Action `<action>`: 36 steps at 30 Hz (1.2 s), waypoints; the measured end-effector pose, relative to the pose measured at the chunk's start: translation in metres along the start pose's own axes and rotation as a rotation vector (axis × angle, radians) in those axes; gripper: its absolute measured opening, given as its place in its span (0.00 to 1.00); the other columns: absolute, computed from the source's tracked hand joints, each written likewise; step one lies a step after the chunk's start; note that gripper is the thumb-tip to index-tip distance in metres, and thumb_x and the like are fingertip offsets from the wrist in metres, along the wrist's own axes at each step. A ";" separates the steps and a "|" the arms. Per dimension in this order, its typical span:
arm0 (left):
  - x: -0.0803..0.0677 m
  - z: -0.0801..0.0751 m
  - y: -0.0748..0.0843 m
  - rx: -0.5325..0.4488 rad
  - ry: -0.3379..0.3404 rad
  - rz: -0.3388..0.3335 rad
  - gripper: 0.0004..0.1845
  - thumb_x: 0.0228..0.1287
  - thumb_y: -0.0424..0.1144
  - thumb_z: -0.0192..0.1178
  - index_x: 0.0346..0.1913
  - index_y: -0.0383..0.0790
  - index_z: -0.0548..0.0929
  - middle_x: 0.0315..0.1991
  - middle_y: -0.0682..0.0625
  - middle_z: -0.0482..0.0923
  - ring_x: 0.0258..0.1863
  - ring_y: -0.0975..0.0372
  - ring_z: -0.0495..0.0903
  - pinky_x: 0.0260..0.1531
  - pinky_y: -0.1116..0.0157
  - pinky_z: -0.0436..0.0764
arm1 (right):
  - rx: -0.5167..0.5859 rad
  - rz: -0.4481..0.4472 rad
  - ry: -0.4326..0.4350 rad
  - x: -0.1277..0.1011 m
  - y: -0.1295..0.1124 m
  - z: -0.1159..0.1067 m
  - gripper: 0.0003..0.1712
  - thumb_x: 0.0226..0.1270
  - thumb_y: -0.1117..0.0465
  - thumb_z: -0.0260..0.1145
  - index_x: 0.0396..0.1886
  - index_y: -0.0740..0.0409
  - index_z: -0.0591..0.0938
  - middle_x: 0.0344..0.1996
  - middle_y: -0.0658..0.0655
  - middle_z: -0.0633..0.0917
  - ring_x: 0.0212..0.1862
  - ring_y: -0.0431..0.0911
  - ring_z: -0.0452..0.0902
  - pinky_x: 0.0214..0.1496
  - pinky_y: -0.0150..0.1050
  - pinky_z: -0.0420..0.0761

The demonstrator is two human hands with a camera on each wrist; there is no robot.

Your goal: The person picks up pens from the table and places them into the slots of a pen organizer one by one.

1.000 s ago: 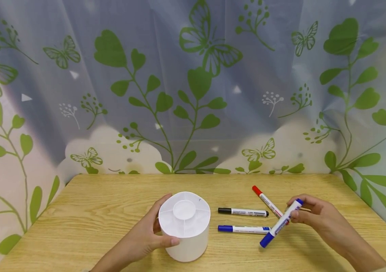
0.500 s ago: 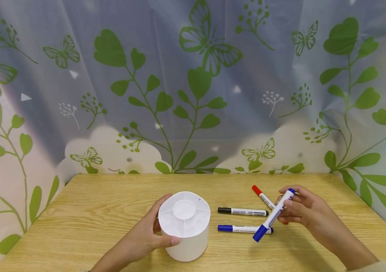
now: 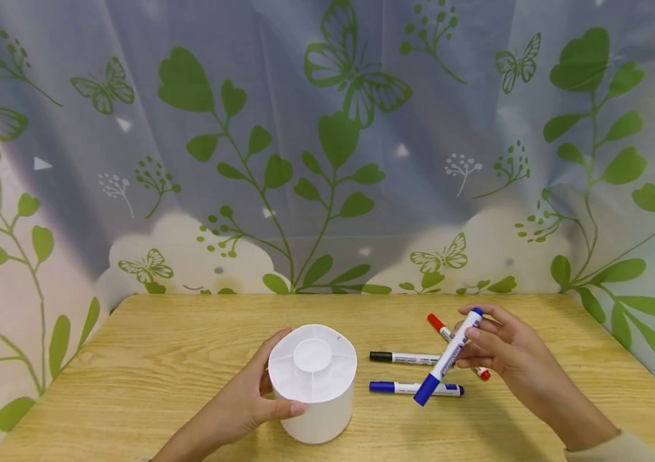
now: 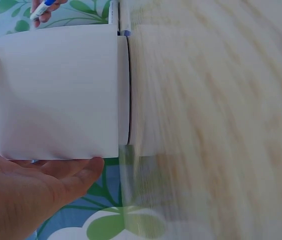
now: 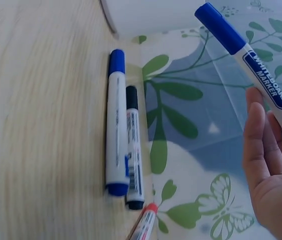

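Observation:
My left hand [image 3: 252, 398] grips a white round pen organizer [image 3: 321, 417] from its left side, thumb at the front. The organizer stands upright on the table, and its top shows a central round cup with divided sections around it. Up off the table, my right hand [image 3: 514, 366] pinches a blue whiteboard marker [image 3: 448, 356] between thumb and fingers. That marker slants, its blue cap pointing down and left. In the right wrist view its label [image 5: 267, 80] reads "WHITEBOARD MARKER". The left wrist view shows the organizer's smooth wall [image 4: 56, 95] with my fingers along it.
On the wooden table [image 3: 188, 359] lie a black marker [image 3: 402, 358] and a second blue marker [image 3: 396, 387], side by side right of the organizer. A red marker [image 3: 435, 322] lies slanted behind them, partly hidden by my right hand. A patterned curtain [image 3: 327, 192] hangs behind the table.
My right hand has moved left and slightly away from me, carrying the blue whiteboard marker toward the organizer. My left hand and the organizer have stayed in place.

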State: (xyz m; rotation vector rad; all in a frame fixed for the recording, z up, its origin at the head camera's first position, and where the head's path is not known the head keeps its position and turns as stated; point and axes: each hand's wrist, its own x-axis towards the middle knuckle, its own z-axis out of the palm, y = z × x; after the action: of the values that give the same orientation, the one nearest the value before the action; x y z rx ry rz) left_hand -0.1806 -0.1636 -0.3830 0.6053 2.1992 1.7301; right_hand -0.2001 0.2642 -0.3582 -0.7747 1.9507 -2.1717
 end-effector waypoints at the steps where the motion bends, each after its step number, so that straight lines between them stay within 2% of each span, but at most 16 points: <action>1: 0.000 0.000 0.000 0.002 -0.001 0.000 0.59 0.61 0.42 0.78 0.85 0.47 0.47 0.77 0.35 0.62 0.70 0.41 0.74 0.62 0.47 0.82 | 0.000 -0.005 0.005 0.002 -0.001 0.002 0.21 0.86 0.71 0.46 0.66 0.48 0.76 0.48 0.52 0.89 0.45 0.47 0.90 0.48 0.44 0.91; 9: 0.000 0.000 -0.001 0.003 -0.001 0.010 0.59 0.62 0.41 0.78 0.85 0.45 0.46 0.77 0.35 0.62 0.69 0.42 0.75 0.62 0.47 0.82 | -0.020 0.052 0.090 0.015 -0.007 0.024 0.19 0.85 0.67 0.52 0.66 0.45 0.75 0.46 0.51 0.89 0.42 0.47 0.90 0.46 0.42 0.91; 18: 0.001 0.001 0.000 0.001 0.004 0.002 0.57 0.61 0.41 0.78 0.84 0.48 0.49 0.77 0.36 0.62 0.68 0.43 0.75 0.60 0.50 0.83 | -0.011 0.072 0.108 0.034 -0.016 0.054 0.15 0.84 0.64 0.57 0.64 0.49 0.73 0.42 0.49 0.88 0.41 0.46 0.89 0.46 0.41 0.90; 27: 0.001 0.001 -0.002 0.009 -0.001 0.041 0.57 0.62 0.40 0.77 0.84 0.46 0.48 0.77 0.34 0.62 0.67 0.43 0.76 0.61 0.49 0.83 | -0.031 0.094 0.156 0.046 -0.017 0.079 0.18 0.83 0.63 0.58 0.67 0.58 0.70 0.40 0.50 0.88 0.39 0.46 0.89 0.44 0.39 0.89; 36: 0.001 0.001 -0.002 -0.008 -0.001 0.023 0.57 0.62 0.41 0.77 0.85 0.47 0.48 0.76 0.35 0.63 0.68 0.43 0.76 0.61 0.49 0.82 | -0.062 0.096 0.204 0.056 -0.017 0.099 0.18 0.82 0.63 0.60 0.65 0.62 0.71 0.38 0.49 0.88 0.38 0.46 0.90 0.41 0.38 0.88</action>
State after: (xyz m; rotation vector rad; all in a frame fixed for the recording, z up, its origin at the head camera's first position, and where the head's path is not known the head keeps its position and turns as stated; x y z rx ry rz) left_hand -0.1809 -0.1630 -0.3851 0.6321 2.1918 1.7487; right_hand -0.1999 0.1553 -0.3217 -0.4713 2.1105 -2.2205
